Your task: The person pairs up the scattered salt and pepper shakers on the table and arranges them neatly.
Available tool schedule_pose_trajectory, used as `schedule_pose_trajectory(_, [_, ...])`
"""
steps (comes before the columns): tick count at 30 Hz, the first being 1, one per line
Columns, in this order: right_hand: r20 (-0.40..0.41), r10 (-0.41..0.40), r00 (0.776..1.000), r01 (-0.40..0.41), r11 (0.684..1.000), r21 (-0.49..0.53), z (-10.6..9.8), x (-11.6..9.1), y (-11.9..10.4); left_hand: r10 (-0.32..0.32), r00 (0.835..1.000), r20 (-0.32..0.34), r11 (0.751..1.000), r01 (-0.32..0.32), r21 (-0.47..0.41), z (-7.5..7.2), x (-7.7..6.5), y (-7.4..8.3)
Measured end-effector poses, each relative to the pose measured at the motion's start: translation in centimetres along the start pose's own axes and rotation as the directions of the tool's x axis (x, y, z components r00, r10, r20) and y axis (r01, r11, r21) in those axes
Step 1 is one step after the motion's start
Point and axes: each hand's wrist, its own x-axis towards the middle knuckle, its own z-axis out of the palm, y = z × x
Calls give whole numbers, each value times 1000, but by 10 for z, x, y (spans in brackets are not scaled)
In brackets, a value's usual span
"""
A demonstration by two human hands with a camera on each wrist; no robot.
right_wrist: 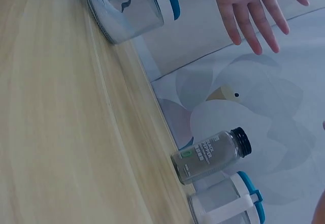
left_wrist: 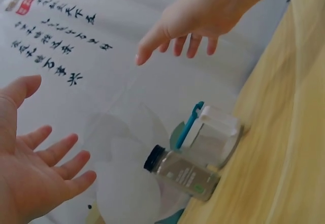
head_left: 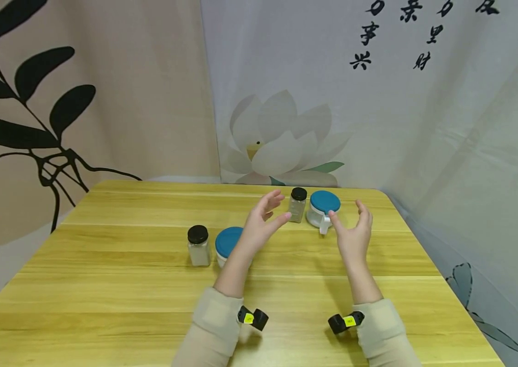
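Note:
My left hand (head_left: 261, 224) is raised over the table, fingers loosely spread and holding nothing. Just right of its fingertips in the head view stands a black-capped glass jar (head_left: 298, 208), labelled black pepper in the right wrist view. Beside that jar is a glass canister (head_left: 324, 210) with a blue lid and white handle. My right hand (head_left: 354, 235) hovers in front of the canister to the right, thumb and fingers apart, also holding nothing; its thumb overlaps the canister's edge in the head view. Both palms face inward across a gap.
Further left stand a second black-capped jar (head_left: 199, 248) and another blue-lidded canister (head_left: 228, 241), partly hidden behind my left forearm. All rest upright on the wooden table (head_left: 117, 295). A printed curtain (head_left: 162, 92) hangs behind the table's back edge.

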Motion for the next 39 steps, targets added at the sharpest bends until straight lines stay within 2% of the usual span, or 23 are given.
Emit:
schedule_pose_trajectory(13, [42,1,999,-2,1000,11,-1,7,9,34,998,-52,995,-38,-93,15,10,-14])
schedule_pose_trajectory(19, [70,13,997,-13,1000,0,-2,7,16,-7,999,-44,999,5,-53,20,14,-25])
schedule_pose_trajectory(25, [71,-20,997,20,1000,7,-7,14,22,-42,998,-50,999,41,-29,23,15,-33])
schedule_pose_trajectory(35, [125,-17,992,12,999,40,-7,22,33,-71,991,-117,997,67,-41,29,23,-41])
schedule_pose_trajectory(39, [140,-4,990,-1,999,42,-6,25,39,-101,985,-137,994,96,-45,34,27,-43])
